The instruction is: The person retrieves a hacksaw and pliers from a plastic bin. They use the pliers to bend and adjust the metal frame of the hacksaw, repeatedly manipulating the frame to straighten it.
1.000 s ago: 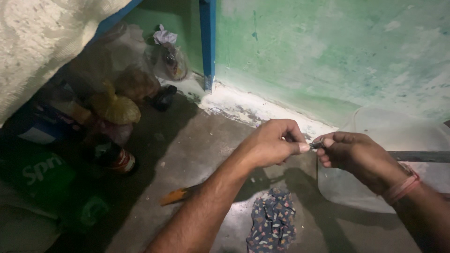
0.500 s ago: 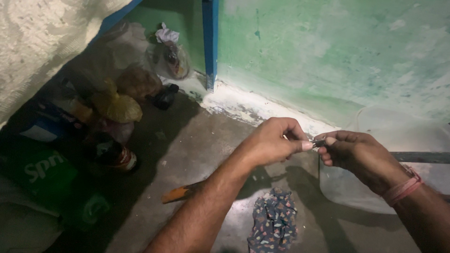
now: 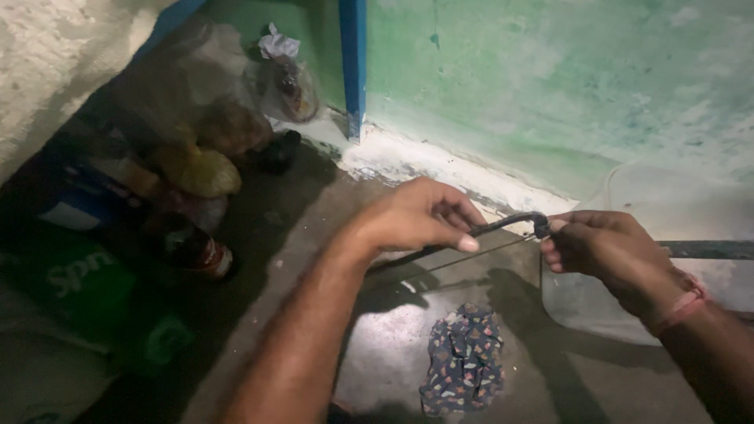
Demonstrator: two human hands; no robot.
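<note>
A: Left hand (image 3: 420, 218) is closing thumb and fingertips on a thin dark curved metal rod (image 3: 506, 224), which looks like a hacksaw-type frame. Right hand (image 3: 605, 250) is pinching the rod's far end, fingers curled shut around it.

B: Where is the rod sitting?

A: It is hanging in the air between both hands, above a grey concrete floor (image 3: 393, 353) and close to a green painted wall (image 3: 550, 86). A fine straight strip, perhaps a blade, is running just beneath the rod.

B: How would it be handling?

A: Judging by its look, it is stiff, light and narrow, so it is likely slipping easily between fingers; gripping it near each end, as both hands are doing, seems the steadiest hold. The thin strip may be sharp or springy.

B: What else is lying about?

A: A crumpled patterned dark cloth (image 3: 463, 361) is lying on the floor below the hands. A blue post (image 3: 353, 63) is standing against the wall, with plastic bags and bottles (image 3: 196, 169) piling up to the left.
</note>
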